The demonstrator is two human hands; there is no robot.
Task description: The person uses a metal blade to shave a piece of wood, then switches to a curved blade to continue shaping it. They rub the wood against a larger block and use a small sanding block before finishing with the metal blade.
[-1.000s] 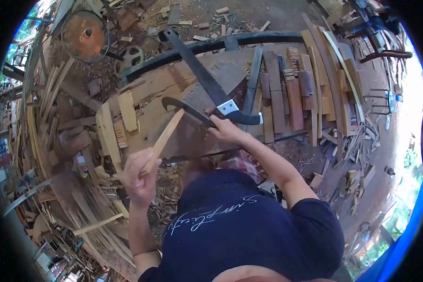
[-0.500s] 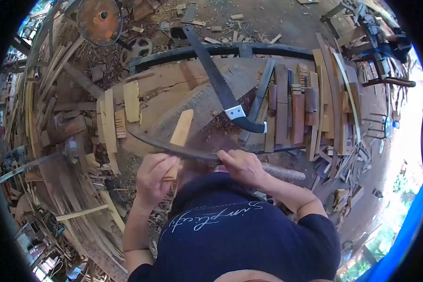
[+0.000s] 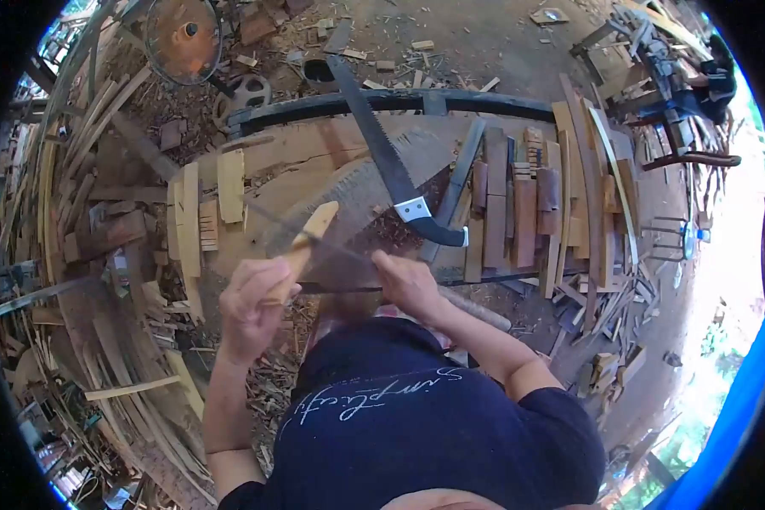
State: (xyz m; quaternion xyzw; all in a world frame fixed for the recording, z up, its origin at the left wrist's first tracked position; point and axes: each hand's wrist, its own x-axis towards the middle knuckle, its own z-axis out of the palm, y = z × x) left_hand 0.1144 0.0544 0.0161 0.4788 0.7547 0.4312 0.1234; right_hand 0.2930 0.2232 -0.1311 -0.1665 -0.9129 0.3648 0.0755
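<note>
My left hand [image 3: 252, 304] is closed around the lower end of a short, pale wooden piece [image 3: 314, 228], which tilts up and to the right. In my right hand [image 3: 408, 285] is a long-handled knife; its thick handle [image 3: 480, 312] runs out under my forearm to the right. The thin dark blade [image 3: 344, 252], blurred by motion, crosses the wooden piece near its middle. Whether its edge is cutting in cannot be made out. Beyond my hands a handsaw [image 3: 376, 136] with a black grip lies on the wooden bench [image 3: 302, 161].
Several dark and pale wood strips [image 3: 525, 217] lie side by side on the bench's right. More pale boards [image 3: 231, 187] rest at its left. A round fan [image 3: 183, 41] stands at the far left. Long planks [image 3: 136, 340] and scraps cover the ground at left.
My left hand has moved left and slightly up, and the wooden piece leans further right. The knife has swung to a steeper slant across the wood, its blade now blurred. The view has shifted slightly.
</note>
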